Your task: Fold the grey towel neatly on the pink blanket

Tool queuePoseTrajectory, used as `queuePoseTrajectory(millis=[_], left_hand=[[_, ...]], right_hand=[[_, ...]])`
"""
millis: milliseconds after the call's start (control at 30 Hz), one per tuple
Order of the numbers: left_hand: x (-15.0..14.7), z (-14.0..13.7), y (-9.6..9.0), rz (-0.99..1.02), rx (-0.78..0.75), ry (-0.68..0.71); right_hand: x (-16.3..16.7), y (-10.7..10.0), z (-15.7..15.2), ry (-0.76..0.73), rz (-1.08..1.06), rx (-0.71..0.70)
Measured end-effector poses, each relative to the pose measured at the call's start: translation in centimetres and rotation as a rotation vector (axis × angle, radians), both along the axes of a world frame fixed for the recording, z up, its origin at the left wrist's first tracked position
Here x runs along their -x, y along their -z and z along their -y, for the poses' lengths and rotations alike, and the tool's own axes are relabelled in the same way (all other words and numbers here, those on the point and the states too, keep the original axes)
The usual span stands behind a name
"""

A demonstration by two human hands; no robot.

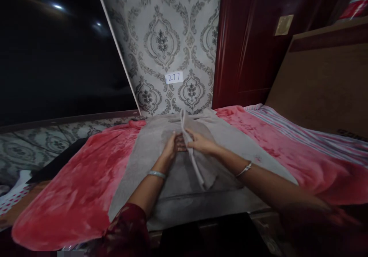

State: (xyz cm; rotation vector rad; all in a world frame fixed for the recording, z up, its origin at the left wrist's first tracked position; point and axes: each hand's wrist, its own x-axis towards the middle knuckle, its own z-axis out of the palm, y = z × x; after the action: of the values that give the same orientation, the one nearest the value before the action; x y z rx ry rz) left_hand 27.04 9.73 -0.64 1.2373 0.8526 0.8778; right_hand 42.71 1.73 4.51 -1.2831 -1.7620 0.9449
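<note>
Between my hands a folded grey cloth [202, 169] stands partly upright, its folded edge towards me. My right hand [201, 142] is closed on the right side of this cloth, thumb and fingers along the fold. My left hand [175, 144] is on the cloth's left side with its palm turned inward. Its thumb is up and its fingers stretch out to the fold; the fingertips are partly hidden there. Under both hands a larger light grey cloth [138, 172] lies spread over the surface.
Red plush blankets [83, 184] lie on both sides, with a striped cloth [301, 130] at the right. A dark screen [63, 54] rises at the left. Behind is a patterned wall [161, 15] with a paper label [174, 77] reading 277. A large cardboard box [324, 81] leans at the right.
</note>
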Motion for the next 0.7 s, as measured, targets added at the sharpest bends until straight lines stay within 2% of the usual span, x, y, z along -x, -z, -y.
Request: queuePoseTrajectory(millis=[67, 133, 233, 333, 467, 600, 700], left_hand=[[2.2, 0.2, -0.1, 0.002, 0.086, -0.032], [3.6, 0.6, 0.2, -0.024, 0.12, -0.055], [3.8, 0.7, 0.9, -0.057, 0.093, -0.116], [2.3, -0.3, 1.1, -0.09, 0.05, -0.183], [0.6, -2.7, -0.3, -0.12, -0.037, -0.265], [1.0, -4.5, -1.9, -0.152, -0.108, -0.311], [1.8, -4.8, -1.6, -0.234, -0.092, -0.317]], right_hand=[[3.1, 3.1, -0.2, -0.005, 0.053, 0.005], [4.9, 5.7, -0.2, 0.039, 0.103, 0.003], [5.4, 7.9, -0.2, 0.09, 0.14, -0.009], [4.7, 8.2, -0.1, 0.067, 0.1, -0.02], [2.9, 7.3, 1.0, 0.054, -0.023, -0.048], [-0.2, 6.2, 2.3, 0.142, -0.068, -0.074], [-2.4, 6.5, 2.7, 0.211, -0.01, -0.061]])
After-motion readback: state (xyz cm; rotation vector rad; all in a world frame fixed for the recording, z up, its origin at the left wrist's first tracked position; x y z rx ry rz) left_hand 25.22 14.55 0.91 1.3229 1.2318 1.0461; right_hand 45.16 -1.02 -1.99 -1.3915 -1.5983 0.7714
